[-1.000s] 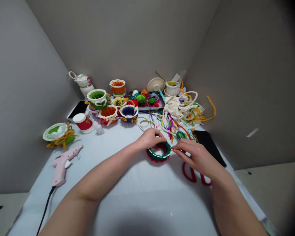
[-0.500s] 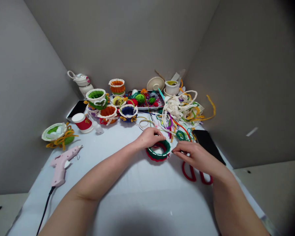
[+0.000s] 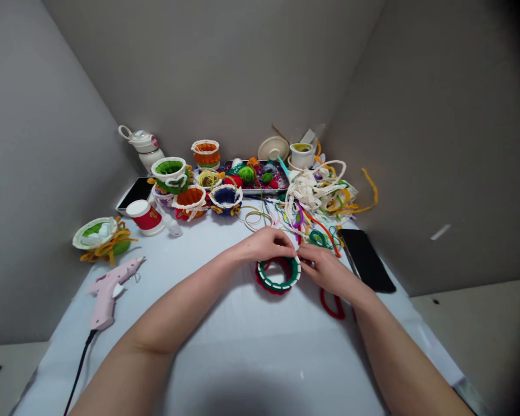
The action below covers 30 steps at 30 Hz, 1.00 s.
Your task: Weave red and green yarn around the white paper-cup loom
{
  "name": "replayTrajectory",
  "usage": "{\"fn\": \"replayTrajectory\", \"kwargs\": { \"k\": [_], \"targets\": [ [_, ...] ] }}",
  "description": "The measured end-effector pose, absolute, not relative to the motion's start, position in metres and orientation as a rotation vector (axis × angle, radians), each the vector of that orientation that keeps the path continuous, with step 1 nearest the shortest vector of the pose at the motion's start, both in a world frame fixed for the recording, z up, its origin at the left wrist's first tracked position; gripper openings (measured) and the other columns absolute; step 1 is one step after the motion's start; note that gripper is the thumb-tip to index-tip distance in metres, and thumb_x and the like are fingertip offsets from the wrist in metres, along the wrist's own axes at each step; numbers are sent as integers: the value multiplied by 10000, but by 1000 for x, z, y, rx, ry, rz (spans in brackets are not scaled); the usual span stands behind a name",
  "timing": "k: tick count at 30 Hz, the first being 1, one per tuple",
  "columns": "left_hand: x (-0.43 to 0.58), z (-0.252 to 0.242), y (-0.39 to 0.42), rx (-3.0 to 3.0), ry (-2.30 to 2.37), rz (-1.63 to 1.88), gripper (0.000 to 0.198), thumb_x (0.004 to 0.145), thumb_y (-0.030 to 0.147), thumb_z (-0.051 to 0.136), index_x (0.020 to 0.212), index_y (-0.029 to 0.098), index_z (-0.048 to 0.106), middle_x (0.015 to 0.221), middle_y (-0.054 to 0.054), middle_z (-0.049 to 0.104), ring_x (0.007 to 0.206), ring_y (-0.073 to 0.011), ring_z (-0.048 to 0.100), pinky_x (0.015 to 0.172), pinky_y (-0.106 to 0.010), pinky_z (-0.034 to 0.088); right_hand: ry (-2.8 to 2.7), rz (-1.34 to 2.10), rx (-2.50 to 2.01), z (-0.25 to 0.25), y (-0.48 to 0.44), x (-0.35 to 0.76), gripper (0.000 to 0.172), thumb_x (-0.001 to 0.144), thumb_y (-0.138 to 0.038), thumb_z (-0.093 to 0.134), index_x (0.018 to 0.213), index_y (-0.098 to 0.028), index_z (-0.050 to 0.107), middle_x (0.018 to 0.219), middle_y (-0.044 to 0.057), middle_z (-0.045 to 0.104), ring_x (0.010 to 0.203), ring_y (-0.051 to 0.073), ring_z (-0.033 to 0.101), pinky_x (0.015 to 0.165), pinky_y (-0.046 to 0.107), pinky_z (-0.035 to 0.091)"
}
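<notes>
A small round basket (image 3: 281, 285) woven in green and red yarn with white uprights stands on the table in front of me. My left hand (image 3: 271, 245) is closed on its far rim, the fingertips bent down over the edge. At the rim's right side, my right hand (image 3: 323, 267) pinches with thumb and forefinger, close against the left fingertips. Whatever lies in that pinch is too small to make out. Red-handled scissors (image 3: 338, 312) lie under my right forearm, partly hidden by it.
A pink glue gun (image 3: 112, 289) with a black cord lies at left. Several finished yarn baskets (image 3: 190, 199), a red-and-white cup (image 3: 145, 218) and a white bottle (image 3: 147, 147) stand behind. Yarn balls fill a tray (image 3: 260, 192). Tangled lace and yarn (image 3: 314, 190) lie near a black phone (image 3: 367, 260).
My right hand has moved left and up, from beside the basket to its rim by my left fingertips. The basket has shifted slightly toward me and tilted, and my right forearm covers more of the scissors.
</notes>
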State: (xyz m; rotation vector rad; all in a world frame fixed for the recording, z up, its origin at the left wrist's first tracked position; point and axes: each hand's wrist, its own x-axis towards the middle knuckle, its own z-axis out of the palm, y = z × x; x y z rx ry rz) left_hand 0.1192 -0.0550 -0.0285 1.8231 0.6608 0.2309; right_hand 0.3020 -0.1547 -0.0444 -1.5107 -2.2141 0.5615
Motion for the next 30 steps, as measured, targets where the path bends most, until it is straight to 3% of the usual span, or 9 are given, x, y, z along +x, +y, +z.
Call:
{"fn": "replayTrajectory", "kwargs": {
  "k": [15, 30],
  "targets": [
    [126, -37, -58, 1747, 822, 298, 245, 688, 335, 691, 784, 111, 710, 745, -37, 695, 631, -108, 586, 593, -215, 444, -2283, 517, -1504, -18, -173, 315, 205, 969, -257, 453, 961, -200, 651, 903, 62, 646, 826, 177, 591, 743, 291, 439],
    [124, -40, -59, 1822, 822, 309, 269, 704, 375, 663, 791, 128, 721, 757, -41, 704, 682, -129, 601, 626, -227, 454, -2234, 388, -1449, -19, -175, 303, 161, 962, -244, 471, 914, -203, 618, 873, 75, 623, 839, 198, 577, 737, 306, 437]
  ]
}}
